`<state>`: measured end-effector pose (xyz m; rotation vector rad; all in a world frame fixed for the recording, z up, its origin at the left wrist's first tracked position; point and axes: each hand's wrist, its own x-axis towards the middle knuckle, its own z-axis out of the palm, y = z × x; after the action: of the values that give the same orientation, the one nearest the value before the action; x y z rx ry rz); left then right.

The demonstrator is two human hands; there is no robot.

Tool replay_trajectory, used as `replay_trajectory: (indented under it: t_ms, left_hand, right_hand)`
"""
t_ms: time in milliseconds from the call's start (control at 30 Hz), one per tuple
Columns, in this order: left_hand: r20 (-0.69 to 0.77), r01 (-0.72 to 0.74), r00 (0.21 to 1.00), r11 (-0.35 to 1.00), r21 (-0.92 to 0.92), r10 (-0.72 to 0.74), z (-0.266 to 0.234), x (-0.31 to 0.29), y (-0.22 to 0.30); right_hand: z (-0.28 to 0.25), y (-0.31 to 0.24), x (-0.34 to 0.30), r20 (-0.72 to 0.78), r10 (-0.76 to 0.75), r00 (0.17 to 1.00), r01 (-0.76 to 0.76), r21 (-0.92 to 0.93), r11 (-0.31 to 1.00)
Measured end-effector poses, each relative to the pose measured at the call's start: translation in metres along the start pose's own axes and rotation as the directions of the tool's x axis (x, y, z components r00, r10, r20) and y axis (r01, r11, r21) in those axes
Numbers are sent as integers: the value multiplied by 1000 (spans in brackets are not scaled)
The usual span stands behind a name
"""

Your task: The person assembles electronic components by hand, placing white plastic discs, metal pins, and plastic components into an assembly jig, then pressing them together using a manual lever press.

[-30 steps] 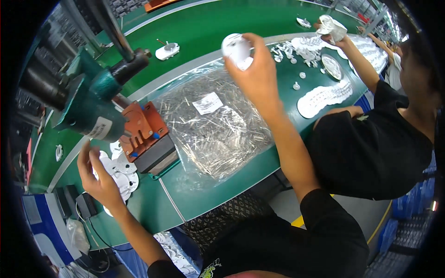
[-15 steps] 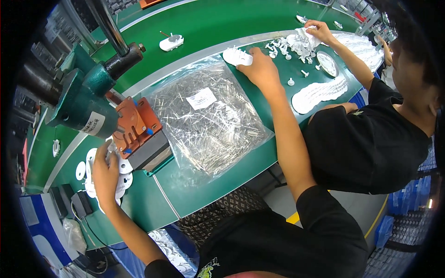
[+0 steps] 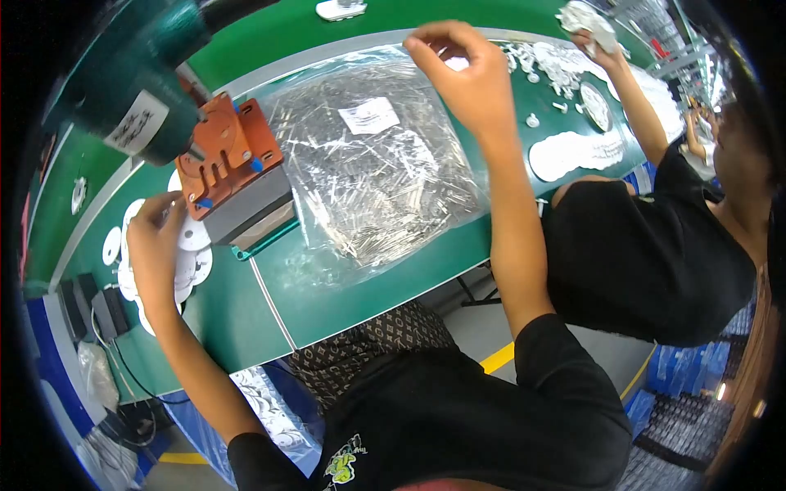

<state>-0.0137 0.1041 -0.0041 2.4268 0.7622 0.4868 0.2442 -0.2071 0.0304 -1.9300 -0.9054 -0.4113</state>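
My left hand (image 3: pixel 154 237) is beside the orange metal fixture (image 3: pixel 225 151), over a pile of white discs (image 3: pixel 195 237). Its fingers are bent together near the fixture's left edge; what they grip is too unclear to name. My right hand (image 3: pixel 475 78) hangs above the far right corner of a clear plastic bag (image 3: pixel 393 176) full of thin metal pins. Thumb and forefinger tips meet in a pinch, and anything between them is too small to make out. Through the loop of those fingers, part of a white plastic piece (image 3: pixel 456 63) shows on the table.
A green press head (image 3: pixel 123 90) overhangs the fixture. Beyond the table runs a green belt carrying a white piece (image 3: pixel 341 9). On the right, a co-worker's hand (image 3: pixel 602 53) holds crumpled white material near small white parts (image 3: pixel 557 69) and stacked white pieces (image 3: pixel 577 154).
My right hand has left the white piece at the table's far edge and risen, its fingertips now together. My left hand stays by the fixture. The whole view has shifted.
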Motion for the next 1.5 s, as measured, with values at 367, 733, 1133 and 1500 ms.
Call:
replay_trajectory:
  t_ms: [367,733,1133,1500]
  left_hand:
    - [-348,-147,926,989,33,149,1,4,18]
    - [-73,8,917,202,-979,-393,-8,3,56]
    - [-276,-161,946,494,-855,-170,-14,-8,45]
    - [-13,-349,808,461,-816,590,28,-57,88]
  right_hand:
    - [18,-86,-42,973,-18,231,18,14,1000]
    - [20,-80,-71,865,-140,482,264,8,964]
    - [12,-52,-32,813,-148,563,-327,384,864]
    - [15,-49,-23,782,38,622,-720,552,421]
